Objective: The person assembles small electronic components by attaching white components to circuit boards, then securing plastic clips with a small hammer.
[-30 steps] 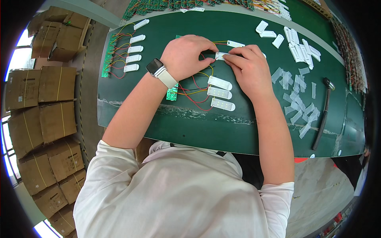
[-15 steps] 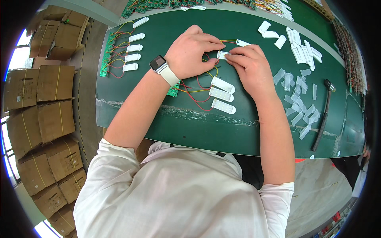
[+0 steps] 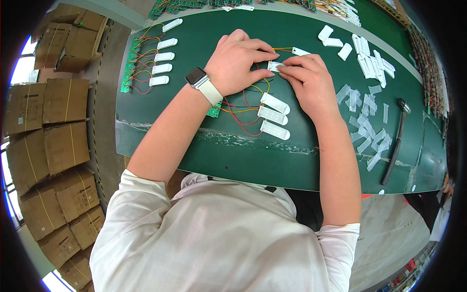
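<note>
A small white wired light module (image 3: 275, 66) lies between my hands at the middle of the table. My left hand (image 3: 238, 63) pinches its left end between thumb and fingers. The fingertips of my right hand (image 3: 309, 85) are closed on its right end and partly cover it. Another white module (image 3: 300, 51) lies just beyond my right fingers. Nearer to me, several white modules (image 3: 273, 116) with small light spots lie in a column, joined by red and yellow wires to a green circuit board (image 3: 214, 110), which my left wrist partly hides.
At the left, a long green board (image 3: 129, 65) is wired to several white modules (image 3: 162, 68). On the right lie loose white casings (image 3: 372, 63), clear strips (image 3: 365, 124) and a black-handled hammer (image 3: 396, 146). Circuit boards (image 3: 185, 7) line the far edge. Cardboard boxes (image 3: 65, 102) stand left.
Both hands stay on the white module, with only a slight shift of the fingers. The whole view has moved a little; the other things on the table lie as before.
</note>
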Demonstrator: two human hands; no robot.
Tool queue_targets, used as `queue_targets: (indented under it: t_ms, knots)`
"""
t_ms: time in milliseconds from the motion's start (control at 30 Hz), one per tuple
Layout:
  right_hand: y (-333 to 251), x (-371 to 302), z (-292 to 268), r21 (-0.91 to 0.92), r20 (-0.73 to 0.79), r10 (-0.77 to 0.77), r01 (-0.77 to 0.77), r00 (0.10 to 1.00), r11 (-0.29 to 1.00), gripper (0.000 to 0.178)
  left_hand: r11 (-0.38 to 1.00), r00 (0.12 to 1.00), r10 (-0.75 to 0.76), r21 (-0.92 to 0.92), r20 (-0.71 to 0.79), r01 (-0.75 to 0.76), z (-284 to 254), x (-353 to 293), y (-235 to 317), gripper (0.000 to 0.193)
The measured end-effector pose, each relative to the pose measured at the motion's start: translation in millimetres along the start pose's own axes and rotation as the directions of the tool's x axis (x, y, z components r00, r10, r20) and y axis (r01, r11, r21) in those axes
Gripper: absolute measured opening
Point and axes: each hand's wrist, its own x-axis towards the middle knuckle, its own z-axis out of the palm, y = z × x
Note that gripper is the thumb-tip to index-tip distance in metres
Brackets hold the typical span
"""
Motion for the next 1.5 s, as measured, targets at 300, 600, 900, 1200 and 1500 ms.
queue_targets:
  t_ms: [300, 600, 900, 1200, 1500]
  knots:
    - [-1.2, -0.1, 0.0, -0.010, 0.016, 0.033, -0.032, 0.999, 0.999, 0.016, 0.984, 0.999, -0.025, 0.174, -0.033, 0.030, 0.9, 0.7, 3.9, 0.042]
    - [-0.5, -0.1, -0.2, -0.011, 0.022, 0.038, -0.038, 0.999, 0.999, 0.016, 0.965, 0.990, -0.139, 0.225, -0.011, 0.138, -1.0, -2.7, 6.0, 0.046]
    - [-6.2, 0.7, -0.6, -0.176, -0.039, -0.011, 0.004, 0.999, 0.984, 0.014, 0.953, 0.986, -0.107, 0.270, -0.131, 0.139, 4.9, -12.6, 1.5, 0.046]
    - [-12.1, -2.7, -7.7, -0.229, -0.059, 0.014, -0.027, 0.998, 0.973, 0.016, 0.971, 0.993, -0.071, 0.221, -0.089, 0.089, -1.0, -3.2, 0.6, 0.048]
    - [-147.4, -16.5, -93.1, 0.927, 0.287, 0.131, -0.241, 0.949, -0.286, 0.063, 0.989, 0.995, -0.093, 0.110, -0.038, 0.096, 8.3, -2.3, -8.2, 0.050]
